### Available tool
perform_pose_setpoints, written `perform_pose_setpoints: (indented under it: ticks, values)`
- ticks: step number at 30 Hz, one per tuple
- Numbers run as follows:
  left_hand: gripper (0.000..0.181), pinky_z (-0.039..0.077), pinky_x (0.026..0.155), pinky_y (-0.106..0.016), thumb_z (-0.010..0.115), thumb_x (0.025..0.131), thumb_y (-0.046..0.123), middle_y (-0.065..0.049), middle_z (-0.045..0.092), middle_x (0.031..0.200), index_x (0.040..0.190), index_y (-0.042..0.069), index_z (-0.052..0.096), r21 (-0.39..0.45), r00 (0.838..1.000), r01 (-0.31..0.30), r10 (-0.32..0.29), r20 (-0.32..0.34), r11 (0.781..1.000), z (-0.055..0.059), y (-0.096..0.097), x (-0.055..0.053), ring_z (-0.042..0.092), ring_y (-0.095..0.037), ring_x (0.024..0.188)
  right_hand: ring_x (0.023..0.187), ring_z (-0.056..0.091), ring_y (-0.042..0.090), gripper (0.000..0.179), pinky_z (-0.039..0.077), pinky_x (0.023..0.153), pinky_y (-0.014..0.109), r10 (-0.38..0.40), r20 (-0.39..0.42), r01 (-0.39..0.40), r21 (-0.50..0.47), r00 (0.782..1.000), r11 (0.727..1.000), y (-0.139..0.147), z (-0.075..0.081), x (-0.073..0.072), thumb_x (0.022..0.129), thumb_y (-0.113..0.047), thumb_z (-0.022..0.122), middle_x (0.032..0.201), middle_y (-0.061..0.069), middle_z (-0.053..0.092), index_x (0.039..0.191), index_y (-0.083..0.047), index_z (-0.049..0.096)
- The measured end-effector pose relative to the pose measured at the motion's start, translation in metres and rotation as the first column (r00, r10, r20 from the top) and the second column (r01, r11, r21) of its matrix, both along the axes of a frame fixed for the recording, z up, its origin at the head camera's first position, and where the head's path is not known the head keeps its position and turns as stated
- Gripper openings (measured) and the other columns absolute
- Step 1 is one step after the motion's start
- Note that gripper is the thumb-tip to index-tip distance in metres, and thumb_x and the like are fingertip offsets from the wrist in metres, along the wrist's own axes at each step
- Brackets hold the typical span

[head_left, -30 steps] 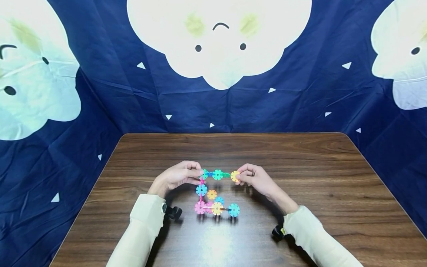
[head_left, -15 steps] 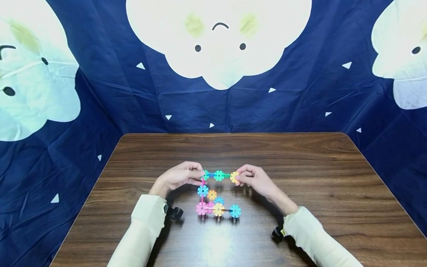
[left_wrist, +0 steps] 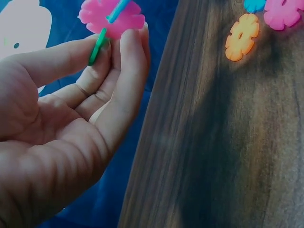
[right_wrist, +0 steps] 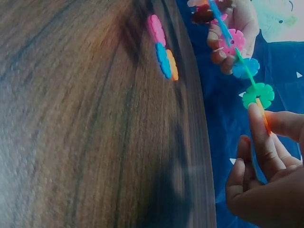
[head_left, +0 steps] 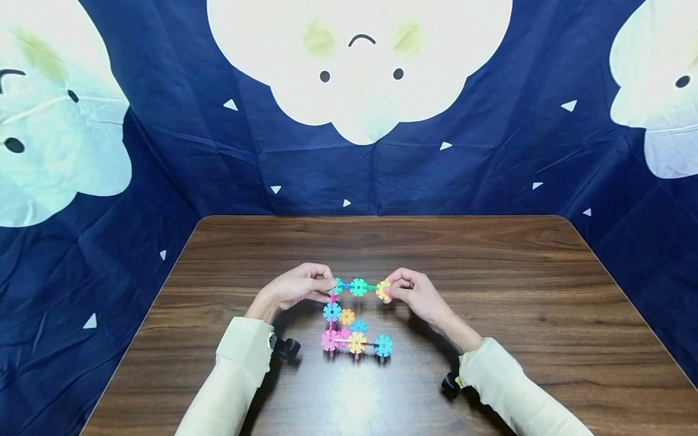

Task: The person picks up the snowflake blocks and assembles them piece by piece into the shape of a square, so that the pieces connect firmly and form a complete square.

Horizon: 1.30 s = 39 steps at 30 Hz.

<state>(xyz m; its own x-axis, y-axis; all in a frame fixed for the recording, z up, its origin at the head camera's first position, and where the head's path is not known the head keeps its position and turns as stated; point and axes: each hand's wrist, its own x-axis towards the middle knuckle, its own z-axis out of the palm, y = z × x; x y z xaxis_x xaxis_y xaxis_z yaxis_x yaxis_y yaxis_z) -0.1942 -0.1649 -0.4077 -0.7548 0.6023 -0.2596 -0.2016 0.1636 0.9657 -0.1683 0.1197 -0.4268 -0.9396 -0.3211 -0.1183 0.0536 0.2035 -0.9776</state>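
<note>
Slotted plastic flower discs are joined into a C-shaped chain, held up over the table. My left hand (head_left: 299,286) pinches a green disc (left_wrist: 98,47) at the chain's upper left corner; a pink disc (left_wrist: 111,18) is slotted onto it. At the upper right end, my right hand (head_left: 415,292) pinches a yellow-orange disc (right_wrist: 262,116) between thumb and fingers. A green disc (head_left: 358,287) sits midway along that upper row. Down the left side hangs a blue disc (head_left: 332,312). The lower row has a pink disc (head_left: 329,340), a yellow disc (head_left: 357,343) and a blue end disc (head_left: 383,346).
Below the chain, a loose orange disc (left_wrist: 242,37), a blue disc (right_wrist: 163,60) and a pink disc (right_wrist: 156,30) lie flat on the brown wooden table (head_left: 491,272). Dark blue cloth (head_left: 305,175) printed with clouds hangs around the table's far and side edges.
The chain's left side has shifted very slightly to the right, and the right hand a touch to the left. Both hands keep their pinch on the same discs.
</note>
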Motion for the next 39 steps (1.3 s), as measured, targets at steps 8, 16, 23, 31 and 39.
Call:
perform_pose_setpoints:
  ticks: [8,16,23,31,39]
  values:
    - [0.013,0.057,0.087,-0.040,0.054,0.096,0.006,-0.001,0.053,0.076,0.083,0.007,0.053,-0.019,1.000,-0.028,0.028,-0.009,0.999,-0.0011,0.0027,0.0003,0.066,-0.033,0.100,0.076,0.066,0.019,0.015,0.053,0.084,0.044,0.008,-0.020,-0.008,-0.022,1.000,1.000,0.0001,0.0028,0.0011,0.089,-0.009,0.065,0.083,0.012,0.070,0.099,0.001,0.061]
    - [0.014,0.057,0.086,-0.038,0.054,0.096,0.006,-0.001,0.054,0.078,0.082,0.007,0.052,-0.035,0.998,-0.058,0.057,-0.022,0.998,-0.0033,0.0048,0.0009,0.067,-0.017,0.090,0.076,0.065,0.021,0.013,0.053,0.082,0.044,0.011,-0.071,-0.010,0.005,0.997,1.000,-0.0006,0.0048,0.0009,0.088,-0.007,0.065,0.078,0.005,0.067,0.098,0.000,0.061]
    - [0.014,0.057,0.086,-0.039,0.054,0.096,0.005,-0.002,0.053,0.078,0.082,0.006,0.052,-0.034,0.997,-0.072,0.071,-0.032,0.997,-0.0005,0.0062,0.0029,0.064,-0.014,0.086,0.073,0.064,0.017,0.015,0.053,0.079,0.039,0.010,-0.081,-0.011,-0.012,0.997,1.000,-0.0026,0.0010,0.0014,0.087,-0.005,0.065,0.077,0.004,0.067,0.098,0.004,0.060]
    - [0.015,0.057,0.086,-0.039,0.054,0.095,0.005,-0.002,0.052,0.077,0.081,0.007,0.051,-0.023,0.996,-0.088,0.088,-0.032,0.996,-0.0005,0.0075,0.0031,0.063,-0.012,0.082,0.071,0.062,0.020,0.017,0.052,0.069,0.031,-0.006,-0.100,0.001,-0.045,0.995,0.999,-0.0045,-0.0033,0.0005,0.087,-0.004,0.065,0.075,0.004,0.066,0.097,0.007,0.059]
    - [0.018,0.056,0.088,-0.041,0.054,0.095,0.005,-0.001,0.052,0.076,0.078,0.008,0.050,-0.021,0.994,-0.106,0.106,-0.031,0.994,-0.0028,0.0072,0.0032,0.065,-0.016,0.088,0.072,0.062,0.026,0.015,0.050,0.067,0.030,-0.017,-0.106,0.016,-0.012,0.994,1.000,-0.0079,-0.0012,0.0014,0.087,-0.003,0.064,0.074,0.004,0.065,0.097,0.006,0.059]
